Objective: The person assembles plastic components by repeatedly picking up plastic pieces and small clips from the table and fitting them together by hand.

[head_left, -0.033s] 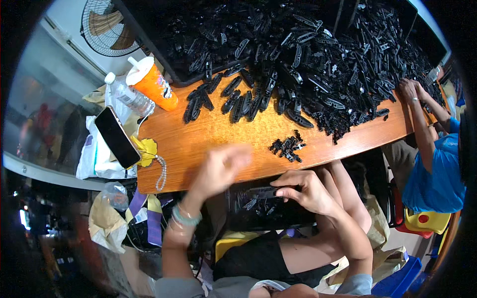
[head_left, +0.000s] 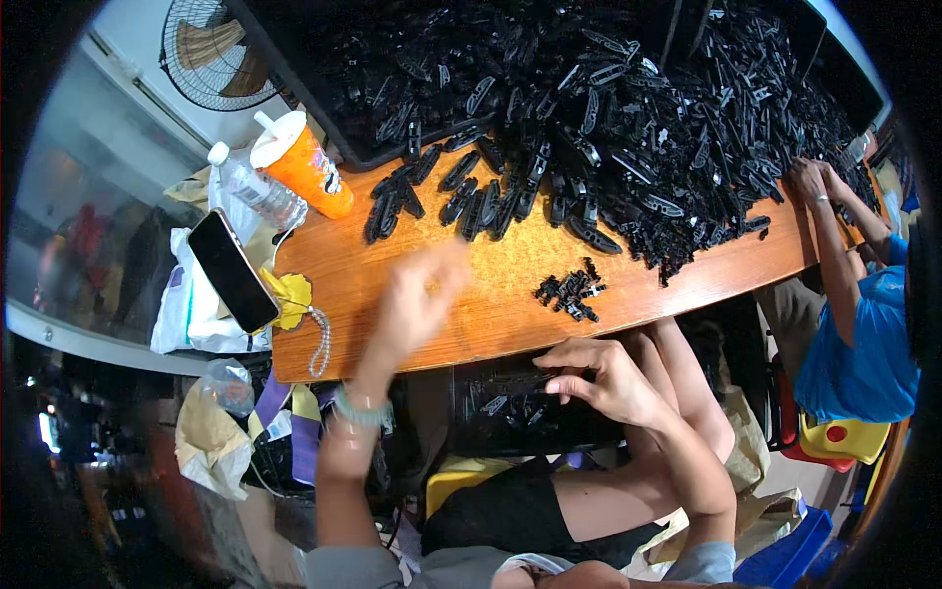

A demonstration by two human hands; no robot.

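My left hand [head_left: 417,299] is raised over the table, smeared by motion. It is close to the near ends of several long black plastic pieces [head_left: 481,211], and its fingertips are too blurred to read. Below the table edge, over a dark tray [head_left: 579,437], my right hand [head_left: 613,383] has its thumb and fingers apart, with no piece visible between them. Loose black parts [head_left: 496,403] lie in that tray. A small cluster of tiny black clips [head_left: 569,293] sits on the wooden table [head_left: 343,275], just beyond my right hand.
A big heap of black pieces [head_left: 648,128] covers the table's far side. At left stand an orange cup [head_left: 314,172], a plastic bottle [head_left: 260,191] and a propped phone [head_left: 234,272]. A co-worker in blue [head_left: 859,334] reaches into the heap at right.
My left hand has moved up and slightly left, toward the long pieces. The black piece seen at my right hand's fingertips before no longer shows there; that hand has hardly moved.
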